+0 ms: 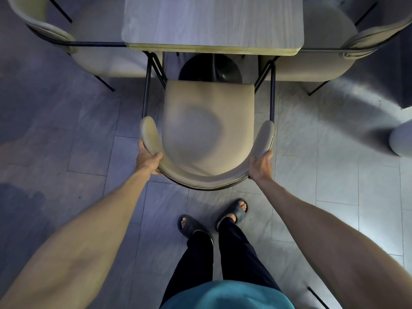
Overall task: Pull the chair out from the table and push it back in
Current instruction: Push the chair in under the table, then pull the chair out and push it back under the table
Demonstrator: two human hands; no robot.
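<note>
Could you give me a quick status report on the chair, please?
Left hand and right hand gripping curved backrest. Chair clear of table, seat fully exposed. Side chairs flank the slot.

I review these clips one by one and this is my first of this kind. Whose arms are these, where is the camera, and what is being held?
There is no machine here: a person wears one wide-angle camera on the head, looking down, so the bare arms and sandalled feet are their own. The left hand and right hand each have a grip on the curved backrest of the beige padded chair with black metal legs. Its seat stands out from under the pale wood-grain table, whose visible top carries nothing. Two similar beige chairs stand at the table's sides.
</note>
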